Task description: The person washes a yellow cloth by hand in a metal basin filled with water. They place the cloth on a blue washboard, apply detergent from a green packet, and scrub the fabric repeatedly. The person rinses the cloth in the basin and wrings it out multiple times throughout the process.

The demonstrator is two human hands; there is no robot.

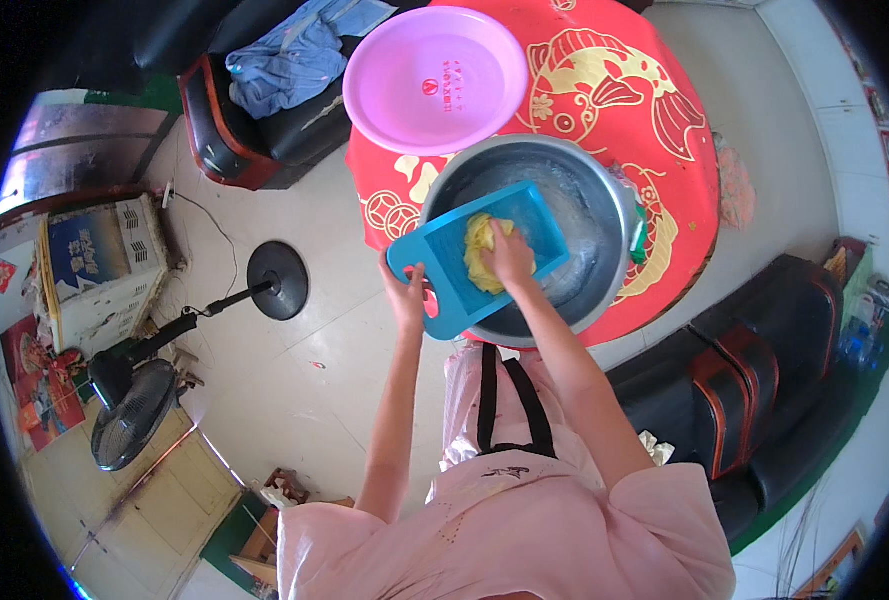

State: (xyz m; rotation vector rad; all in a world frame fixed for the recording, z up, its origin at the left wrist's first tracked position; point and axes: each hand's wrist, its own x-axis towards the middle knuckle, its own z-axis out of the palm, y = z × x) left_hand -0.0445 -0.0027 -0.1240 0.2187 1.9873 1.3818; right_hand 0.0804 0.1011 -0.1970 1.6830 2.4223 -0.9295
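Note:
A blue plastic box-shaped tray (444,319) with a slotted handle end lies tilted across a large metal basin (594,300). My left hand (407,296) grips the tray's handle end, fingers at the slot. Inside the tray is a crumpled yellow bundle (479,259), which looks like cloth, though its material is hard to tell. Pressed onto that bundle, my right hand (512,259) hides part of it, its fingers closed on it. Whitish smears mark the basin's inner wall and floor.
A pink plastic basin (384,82) with red writing stands beyond the metal one on a round table with a red fish-patterned tablecloth (684,187). Black sofas (662,390) flank the table. A standing fan (133,412) and its round base (278,280) are at left, with a cable (223,232) nearby.

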